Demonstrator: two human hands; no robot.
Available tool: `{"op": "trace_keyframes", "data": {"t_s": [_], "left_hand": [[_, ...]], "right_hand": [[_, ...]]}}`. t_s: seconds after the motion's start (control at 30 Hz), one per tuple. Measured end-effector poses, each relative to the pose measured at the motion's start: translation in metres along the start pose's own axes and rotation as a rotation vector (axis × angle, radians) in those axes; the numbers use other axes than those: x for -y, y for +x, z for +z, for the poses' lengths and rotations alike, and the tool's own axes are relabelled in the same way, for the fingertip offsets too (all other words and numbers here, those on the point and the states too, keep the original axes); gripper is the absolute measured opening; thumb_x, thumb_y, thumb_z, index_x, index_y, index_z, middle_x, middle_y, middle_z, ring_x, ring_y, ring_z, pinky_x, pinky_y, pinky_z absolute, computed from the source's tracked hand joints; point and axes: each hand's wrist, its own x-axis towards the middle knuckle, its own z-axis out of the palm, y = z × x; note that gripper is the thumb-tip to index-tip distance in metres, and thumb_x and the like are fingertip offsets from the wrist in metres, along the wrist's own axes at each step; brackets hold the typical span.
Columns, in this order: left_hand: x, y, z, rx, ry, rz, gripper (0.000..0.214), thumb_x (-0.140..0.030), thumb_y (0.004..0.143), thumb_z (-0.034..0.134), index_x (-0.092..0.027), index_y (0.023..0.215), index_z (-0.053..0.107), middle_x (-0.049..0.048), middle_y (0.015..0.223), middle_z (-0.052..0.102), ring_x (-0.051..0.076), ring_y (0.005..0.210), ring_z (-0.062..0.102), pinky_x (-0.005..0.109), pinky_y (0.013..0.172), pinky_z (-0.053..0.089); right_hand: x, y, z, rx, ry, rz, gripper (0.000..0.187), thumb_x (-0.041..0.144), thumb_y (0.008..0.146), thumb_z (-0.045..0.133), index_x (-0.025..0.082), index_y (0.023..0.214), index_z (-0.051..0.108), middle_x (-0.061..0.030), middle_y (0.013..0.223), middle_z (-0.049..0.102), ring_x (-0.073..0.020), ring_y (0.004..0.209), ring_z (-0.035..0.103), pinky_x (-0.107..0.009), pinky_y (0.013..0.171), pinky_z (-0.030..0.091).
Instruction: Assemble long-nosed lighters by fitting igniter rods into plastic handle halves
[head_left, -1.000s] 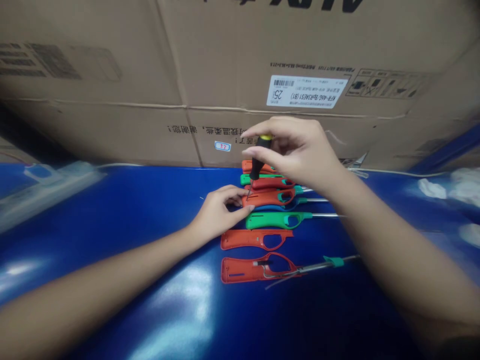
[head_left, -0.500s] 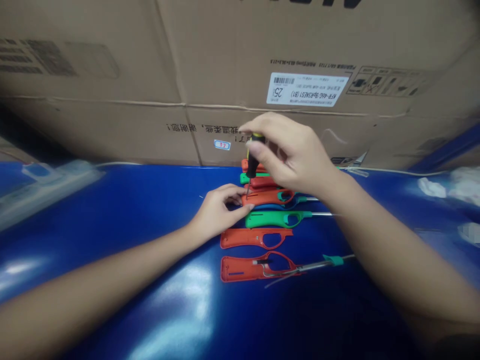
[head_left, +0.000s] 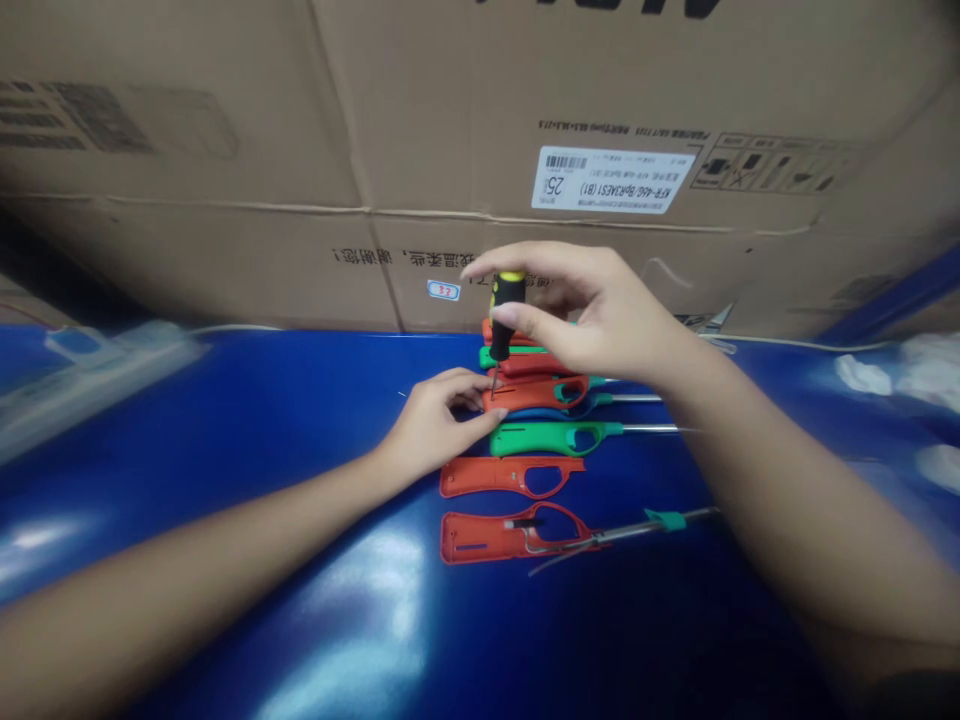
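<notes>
My right hand (head_left: 577, 305) is closed on a black-and-yellow screwdriver (head_left: 507, 318), held upright with its tip at the handle end of an orange gas lighter (head_left: 536, 393). That end of the lighter is pinched between the thumb and fingers of my left hand (head_left: 442, 418). A green lighter (head_left: 551, 438) lies just nearer to me. Below it rests an empty orange half-shell (head_left: 480, 477), and nearest is an opened orange lighter half (head_left: 480, 538) with a metal tube and a thin hose. More red, green and blue lighters lie partly hidden behind my right hand.
A large cardboard box (head_left: 450, 120) stands along the back of the blue table (head_left: 315, 620). On the left lies a clear plastic bag (head_left: 112, 375). White crumpled pieces (head_left: 862, 375) sit at the right, and a white cord runs along the box's foot.
The fingers of my right hand have shifted around the screwdriver's handle, and the wrist has dropped slightly. The screwdriver stays on the orange lighter. My left hand has not visibly moved.
</notes>
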Motion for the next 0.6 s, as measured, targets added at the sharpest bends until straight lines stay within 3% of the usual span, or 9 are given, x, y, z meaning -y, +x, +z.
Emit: {"op": "trace_keyframes", "data": {"t_s": [0.1, 0.27, 0.4, 0.53, 0.6], "left_hand": [[-0.0004, 0.0002, 0.0001, -0.002, 0.004, -0.002, 0.023, -0.029, 0.083, 0.074, -0.015, 0.1, 0.072, 0.0066, 0.096, 0.07, 0.015, 0.078, 0.066, 0.029, 0.073, 0.057], [0.0007, 0.0006, 0.0006, -0.007, 0.003, -0.001, 0.023, -0.03, 0.083, 0.075, -0.015, 0.099, 0.072, 0.0066, 0.094, 0.07, 0.015, 0.077, 0.065, 0.029, 0.072, 0.057], [0.0005, 0.0007, -0.0003, -0.007, 0.015, 0.004, 0.024, -0.031, 0.083, 0.074, -0.015, 0.101, 0.072, 0.0071, 0.097, 0.07, 0.015, 0.079, 0.065, 0.03, 0.073, 0.057], [-0.0005, 0.0007, -0.001, -0.006, 0.017, -0.001, 0.025, -0.032, 0.083, 0.074, -0.015, 0.102, 0.072, 0.007, 0.096, 0.07, 0.015, 0.078, 0.065, 0.03, 0.073, 0.057], [-0.0004, 0.0007, -0.001, 0.0, 0.022, 0.002, 0.025, -0.032, 0.084, 0.074, -0.015, 0.101, 0.072, 0.0067, 0.095, 0.07, 0.015, 0.078, 0.065, 0.03, 0.073, 0.057]], "right_hand": [[-0.0014, 0.0, 0.001, -0.066, -0.087, 0.011, 0.037, 0.047, 0.093, 0.064, 0.018, 0.117, 0.07, -0.0067, 0.103, 0.073, -0.0192, 0.087, 0.066, -0.032, 0.079, 0.052], [-0.0013, -0.0006, 0.0017, -0.089, 0.014, 0.026, 0.035, 0.036, 0.104, 0.046, 0.02, 0.127, 0.068, -0.003, 0.098, 0.075, -0.0131, 0.073, 0.065, -0.028, 0.069, 0.052], [-0.002, -0.0003, 0.0001, -0.165, -0.056, -0.001, 0.029, 0.04, 0.094, 0.065, 0.018, 0.108, 0.076, -0.0013, 0.082, 0.074, -0.0115, 0.063, 0.06, -0.028, 0.067, 0.05], [-0.0013, 0.0006, 0.0003, -0.119, -0.03, -0.028, 0.031, 0.038, 0.1, 0.056, 0.018, 0.117, 0.073, -0.0067, 0.105, 0.074, -0.0167, 0.085, 0.067, -0.032, 0.078, 0.053], [-0.0005, 0.001, 0.002, -0.085, 0.065, -0.017, 0.031, 0.035, 0.102, 0.051, 0.019, 0.119, 0.071, -0.0061, 0.107, 0.073, -0.0151, 0.083, 0.067, -0.03, 0.074, 0.054]]}}
